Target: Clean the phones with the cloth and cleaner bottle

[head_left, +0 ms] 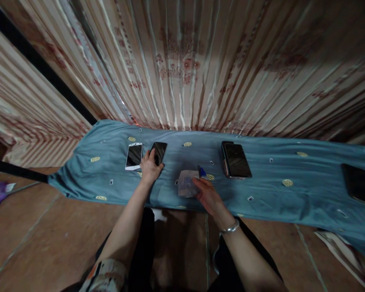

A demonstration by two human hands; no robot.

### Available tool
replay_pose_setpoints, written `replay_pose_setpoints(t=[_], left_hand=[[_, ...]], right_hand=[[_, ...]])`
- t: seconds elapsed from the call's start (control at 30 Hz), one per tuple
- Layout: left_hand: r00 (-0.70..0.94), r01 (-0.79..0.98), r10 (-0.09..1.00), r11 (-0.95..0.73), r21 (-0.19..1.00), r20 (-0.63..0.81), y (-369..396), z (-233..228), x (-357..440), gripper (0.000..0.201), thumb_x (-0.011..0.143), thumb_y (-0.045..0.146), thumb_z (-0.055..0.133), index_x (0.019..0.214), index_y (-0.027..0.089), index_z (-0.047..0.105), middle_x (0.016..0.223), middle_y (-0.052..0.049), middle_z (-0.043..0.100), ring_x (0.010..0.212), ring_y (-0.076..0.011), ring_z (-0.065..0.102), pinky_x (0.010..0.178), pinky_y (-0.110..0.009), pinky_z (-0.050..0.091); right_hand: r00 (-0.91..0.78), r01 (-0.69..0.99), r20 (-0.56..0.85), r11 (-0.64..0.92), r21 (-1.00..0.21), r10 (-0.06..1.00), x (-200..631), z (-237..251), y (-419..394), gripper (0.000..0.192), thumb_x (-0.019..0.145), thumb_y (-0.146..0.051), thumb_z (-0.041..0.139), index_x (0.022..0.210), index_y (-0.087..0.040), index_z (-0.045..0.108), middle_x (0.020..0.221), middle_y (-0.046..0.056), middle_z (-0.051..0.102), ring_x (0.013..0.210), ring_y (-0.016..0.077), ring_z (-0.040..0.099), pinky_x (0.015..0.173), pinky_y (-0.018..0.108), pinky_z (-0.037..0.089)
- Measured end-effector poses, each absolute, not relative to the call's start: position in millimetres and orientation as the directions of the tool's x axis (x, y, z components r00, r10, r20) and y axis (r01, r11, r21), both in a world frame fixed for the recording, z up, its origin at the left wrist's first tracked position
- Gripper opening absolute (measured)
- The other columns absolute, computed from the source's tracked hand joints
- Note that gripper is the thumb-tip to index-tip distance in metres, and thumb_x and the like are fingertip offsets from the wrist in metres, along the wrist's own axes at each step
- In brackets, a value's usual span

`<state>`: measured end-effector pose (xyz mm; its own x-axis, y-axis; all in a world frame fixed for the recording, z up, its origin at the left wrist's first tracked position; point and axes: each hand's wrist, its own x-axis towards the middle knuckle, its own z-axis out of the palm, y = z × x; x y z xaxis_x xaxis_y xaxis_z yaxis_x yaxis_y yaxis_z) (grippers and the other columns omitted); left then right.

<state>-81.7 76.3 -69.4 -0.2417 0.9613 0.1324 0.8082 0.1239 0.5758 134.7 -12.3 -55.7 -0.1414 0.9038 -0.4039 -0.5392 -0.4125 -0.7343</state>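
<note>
A black smartphone point(159, 150) lies on the blue cloth, and my left hand point(150, 169) grips its near end, thumb at the right side and fingers at the left. Just left of that hand is a white-framed smartphone point(134, 156), screen up. My right hand point(209, 196) pinches a pale, crumpled piece of paper or thin cloth point(187, 184) between thumb and fingers. A blue object like a pen cap point(202, 172) shows beside those fingers; whether the hand holds it too, I cannot tell.
Right of my hands sits a small stack of dark smartphones point(237, 161). Another dark device point(359, 184) lies at the far right. All rest on a narrow surface under a blue patterned cloth point(267, 198). A pleated curtain point(182, 97) hangs behind; dark poles point(42, 61) stand left.
</note>
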Motion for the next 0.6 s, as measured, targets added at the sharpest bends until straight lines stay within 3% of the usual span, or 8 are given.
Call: replay_pose_setpoints(t=[0.17, 0.3, 0.4, 0.6], left_hand=[[-0.257, 0.569, 0.957, 0.037, 0.821, 0.135, 67, -61, -70, 0.079, 0.059, 0.022, 0.074, 0.135, 0.017, 0.056, 0.146, -0.014, 0.049, 0.135, -0.0345, 0.045, 0.114, -0.047, 0.034], [-0.237, 0.045, 0.964, 0.136, 0.99, -0.122, 43, -45, -53, 0.073, 0.059, 0.029, 0.071, 0.13, 0.016, 0.06, 0.134, -0.014, 0.061, 0.118, -0.0308, 0.059, 0.097, -0.041, 0.049], [-0.025, -0.282, 0.959, 0.263, 0.923, -0.282, 22, -34, -38, 0.067, 0.062, 0.031, 0.066, 0.127, 0.018, 0.062, 0.133, -0.012, 0.063, 0.107, -0.0281, 0.064, 0.083, -0.037, 0.055], [0.204, -0.463, 0.879, 0.475, 0.748, -0.432, 1, -31, -15, 0.058, 0.064, 0.029, 0.06, 0.121, 0.018, 0.065, 0.113, -0.01, 0.071, 0.105, -0.0291, 0.067, 0.081, -0.04, 0.057]], right_hand=[[-0.116, -0.545, -0.388, -0.385, -0.745, 0.914, 135, -55, -12, 0.039, 0.053, -0.048, 0.088, 0.077, -0.021, 0.074, 0.075, 0.003, 0.077, 0.07, 0.0211, 0.073, 0.065, 0.034, 0.06], [0.004, -0.559, -0.348, -0.287, -0.778, 0.938, 139, -49, -8, 0.039, 0.054, -0.047, 0.087, 0.079, -0.021, 0.074, 0.075, 0.002, 0.077, 0.075, 0.0223, 0.072, 0.07, 0.035, 0.06], [0.149, -0.544, -0.239, -0.122, -0.83, 0.96, 146, -46, -1, 0.035, 0.06, -0.045, 0.083, 0.084, -0.021, 0.073, 0.083, 0.003, 0.077, 0.083, 0.0231, 0.072, 0.078, 0.037, 0.059], [0.35, -0.352, -0.079, 0.053, -0.934, 0.934, 167, -47, 16, 0.027, 0.078, -0.045, 0.064, 0.098, -0.026, 0.068, 0.108, 0.004, 0.074, 0.111, 0.0221, 0.065, 0.098, 0.039, 0.051]])
